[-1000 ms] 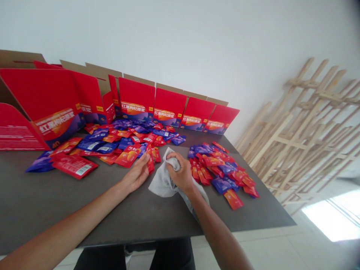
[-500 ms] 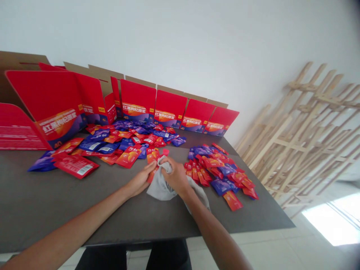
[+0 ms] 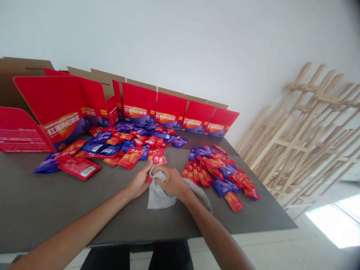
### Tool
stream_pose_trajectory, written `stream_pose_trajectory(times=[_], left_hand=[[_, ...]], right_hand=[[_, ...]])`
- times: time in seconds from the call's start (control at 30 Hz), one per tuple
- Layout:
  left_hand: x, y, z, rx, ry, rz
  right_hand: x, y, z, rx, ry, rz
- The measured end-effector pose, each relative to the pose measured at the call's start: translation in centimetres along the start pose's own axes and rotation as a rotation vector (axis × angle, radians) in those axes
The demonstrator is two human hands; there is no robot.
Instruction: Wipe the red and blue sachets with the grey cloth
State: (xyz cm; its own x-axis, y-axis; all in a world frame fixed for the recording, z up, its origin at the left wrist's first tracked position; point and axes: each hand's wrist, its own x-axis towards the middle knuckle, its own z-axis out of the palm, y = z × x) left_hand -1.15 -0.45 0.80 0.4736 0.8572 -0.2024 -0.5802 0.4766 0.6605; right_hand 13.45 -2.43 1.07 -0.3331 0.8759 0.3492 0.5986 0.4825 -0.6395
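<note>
Near the middle of the table, my left hand (image 3: 140,180) is closed on the edge of a red-orange sachet (image 3: 159,159). My right hand (image 3: 172,182) grips a bunched grey cloth (image 3: 161,197) and presses it against the lower part of that sachet, hiding it there. The rest of the cloth trails over the table, passing under my right wrist. A large heap of red and purple sachets (image 3: 131,156) lies just beyond my left hand. To the right of my right hand is a second pile of sachets (image 3: 222,168), some of them in an overlapping row.
Open red cartons (image 3: 139,99) stand in a line along the back of the dark table (image 3: 118,221), against the white wall. A bigger open carton (image 3: 50,101) is at the left. Wooden racks (image 3: 298,138) lean beyond the table's right edge.
The cloth and my right hand have slid down toward me along the sachet, so its printed top now shows. The whole view has shifted slightly.
</note>
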Motion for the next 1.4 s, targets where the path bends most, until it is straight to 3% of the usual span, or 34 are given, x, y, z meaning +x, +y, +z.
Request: stream_pose_trajectory(times=[0.13,0.2,0.27,0.4,0.47,0.53,0.67,0.73,1.0,1.17,1.27,1.4], left_hand=[[-0.3,-1.0,0.2,0.056,-0.035,0.013],[-0.4,-1.3,0.3,0.064,-0.041,0.031],[-0.3,-1.2,0.2,0.044,-0.027,0.032],[-0.1,-0.5,0.0,-0.011,0.011,-0.027],[-0.1,-0.3,0.0,-0.020,0.018,-0.046],[-0.2,-0.3,0.0,-0.020,0.018,-0.039],[-0.4,-0.9,-0.1,0.005,0.010,-0.009],[-0.3,-1.0,-0.2,0.034,0.017,0.016],[0.6,-0.7,-0.9,0.210,0.152,0.200],[2.6,0.2,-0.6,0.371,0.304,0.296],[4.9,1.3,0.6,0.476,0.407,0.352],[8.3,2.4,4.3,0.749,0.275,0.330]], right_hand=[[0.6,0.9,-0.9,0.057,0.337,0.134],[0.7,1.2,-1.2,0.073,0.393,0.159],[0.6,1.1,-1.2,0.073,0.319,0.121],[0.0,0.4,-0.6,0.033,-0.062,-0.063],[-0.2,0.0,-0.4,0.008,-0.166,-0.102],[-0.1,-0.2,-0.4,-0.013,-0.124,-0.067],[0.3,0.3,-0.7,-0.002,0.156,0.089],[0.5,0.5,-0.7,0.013,0.203,0.115],[-0.1,0.4,-0.2,-0.024,-0.282,-0.126],[0.0,0.5,-0.2,-0.075,-0.361,-0.188],[0.0,0.2,-0.4,-0.102,-0.387,-0.186],[0.0,-0.4,-0.8,-0.111,-0.416,-0.157]])
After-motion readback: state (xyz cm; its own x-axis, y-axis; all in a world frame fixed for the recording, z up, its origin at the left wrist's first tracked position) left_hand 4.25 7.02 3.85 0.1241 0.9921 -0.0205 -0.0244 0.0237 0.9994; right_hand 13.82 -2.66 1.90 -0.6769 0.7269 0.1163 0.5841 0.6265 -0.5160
